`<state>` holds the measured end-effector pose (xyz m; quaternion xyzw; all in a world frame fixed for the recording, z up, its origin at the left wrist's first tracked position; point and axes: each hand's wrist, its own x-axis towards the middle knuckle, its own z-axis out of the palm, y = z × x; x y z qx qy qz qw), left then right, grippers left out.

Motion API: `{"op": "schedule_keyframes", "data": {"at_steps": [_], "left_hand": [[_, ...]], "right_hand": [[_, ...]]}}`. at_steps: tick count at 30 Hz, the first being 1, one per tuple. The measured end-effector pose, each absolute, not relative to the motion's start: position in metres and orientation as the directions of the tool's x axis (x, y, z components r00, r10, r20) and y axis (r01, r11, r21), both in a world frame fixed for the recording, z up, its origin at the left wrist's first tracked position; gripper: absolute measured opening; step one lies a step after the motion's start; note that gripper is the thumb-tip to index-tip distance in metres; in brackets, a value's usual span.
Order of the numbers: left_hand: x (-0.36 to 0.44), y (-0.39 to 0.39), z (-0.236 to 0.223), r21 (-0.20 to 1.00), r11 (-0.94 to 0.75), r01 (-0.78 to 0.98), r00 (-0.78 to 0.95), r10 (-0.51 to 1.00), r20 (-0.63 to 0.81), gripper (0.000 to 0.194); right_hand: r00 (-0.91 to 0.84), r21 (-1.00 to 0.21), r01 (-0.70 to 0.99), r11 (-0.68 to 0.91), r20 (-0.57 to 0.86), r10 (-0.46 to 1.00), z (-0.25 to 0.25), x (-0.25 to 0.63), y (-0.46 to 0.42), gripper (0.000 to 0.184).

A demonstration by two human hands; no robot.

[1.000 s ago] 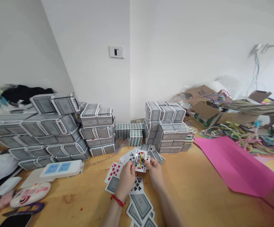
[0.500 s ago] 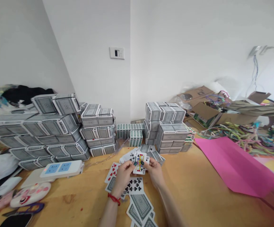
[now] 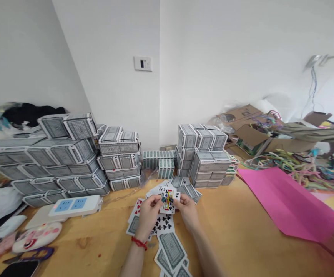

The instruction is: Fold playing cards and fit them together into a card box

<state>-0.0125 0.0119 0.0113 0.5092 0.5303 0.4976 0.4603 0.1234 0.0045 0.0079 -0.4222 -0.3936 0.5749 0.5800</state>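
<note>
- Left hand point(image 3: 148, 215): thumb and fingers pinch the left edge of the jack of clubs point(image 3: 168, 206).
- Right hand point(image 3: 187, 211): closed on the jack's right side, thumb across its face.
- Jack of clubs: face up between the two hands, above the table point(image 3: 227, 234).
- Card marked 9 point(image 3: 178, 195): peeks out behind the jack by the right fingers; whether it is gripped too, I cannot tell.
- Below the grip: a clubs card point(image 3: 165, 222) face up, then face-down playing cards point(image 3: 171, 247) nearer the person.
- Left of the grip: a hearts card point(image 3: 135, 209), partly hidden.
- Beyond the grip: a green-striped block point(image 3: 166, 168).
- Judgement: the step in hand looks like lining up or joining cards; the next move calls for steady thumbs and even pressure, without bending the jack.
</note>
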Motion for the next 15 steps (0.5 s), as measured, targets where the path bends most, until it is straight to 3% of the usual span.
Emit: {"op": "schedule_keyframes", "data": {"at_steps": [5,15], "left_hand": [[-0.0116,0.0091,0.0125,0.986,-0.084,0.144,-0.156,0.982,0.106,0.018],[-0.0125,0.0061,0.01,0.951,-0.162,0.265,-0.24,0.944,0.227,0.017]], "right_hand": [[0.057,-0.964,-0.263,0.031,0.017,0.998,0.0068,0.1225,0.0064,0.027],[-0.063,-0.97,-0.228,0.08,0.097,0.993,0.0113,0.1177,0.004,0.031]]}}
